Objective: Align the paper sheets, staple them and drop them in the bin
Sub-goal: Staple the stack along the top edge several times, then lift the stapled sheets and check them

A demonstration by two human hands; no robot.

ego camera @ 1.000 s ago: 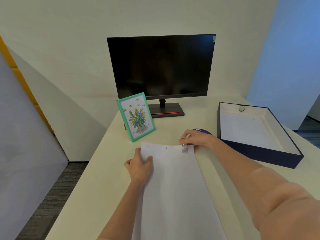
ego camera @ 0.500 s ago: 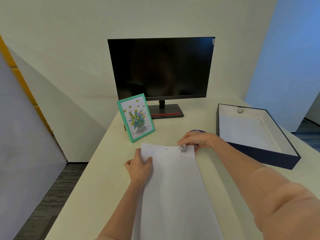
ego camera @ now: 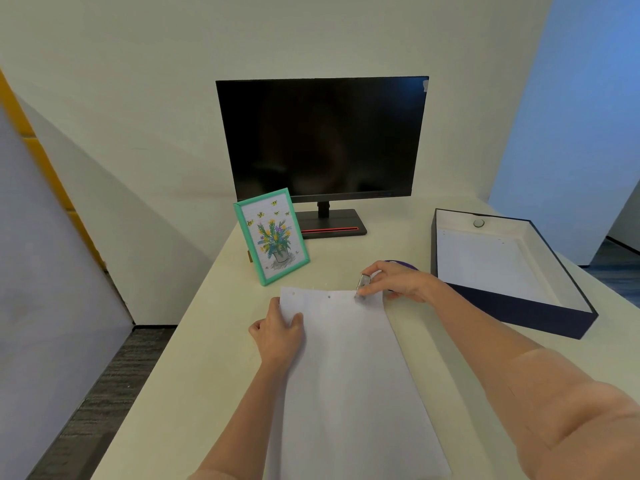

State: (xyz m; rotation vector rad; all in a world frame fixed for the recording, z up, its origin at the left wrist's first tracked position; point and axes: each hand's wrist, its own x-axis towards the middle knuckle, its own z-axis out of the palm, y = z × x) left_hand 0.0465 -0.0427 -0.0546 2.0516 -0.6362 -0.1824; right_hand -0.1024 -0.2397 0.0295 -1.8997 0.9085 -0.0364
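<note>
White paper sheets [ego camera: 349, 368] lie stacked lengthwise on the desk in front of me, with small marks along their far edge. My left hand [ego camera: 278, 332] presses the sheets' left edge near the far corner, thumb on top. My right hand [ego camera: 398, 280] grips a small silver stapler [ego camera: 363, 285] whose tip sits at the sheets' far edge, toward the right corner; its nose tilts upward. A dark blue open box, the bin [ego camera: 519, 306], stands at the right with white paper inside.
A black monitor [ego camera: 322, 140] stands at the back of the desk. A teal picture frame [ego camera: 271, 236] with flowers leans just beyond the sheets. A purple object [ego camera: 401, 264] peeks from behind my right hand. The desk's left edge drops to grey carpet.
My right hand has lifted and tilted the stapler up from the sheets' far edge. The left hand and the sheets have stayed put. The camera view tipped slightly.
</note>
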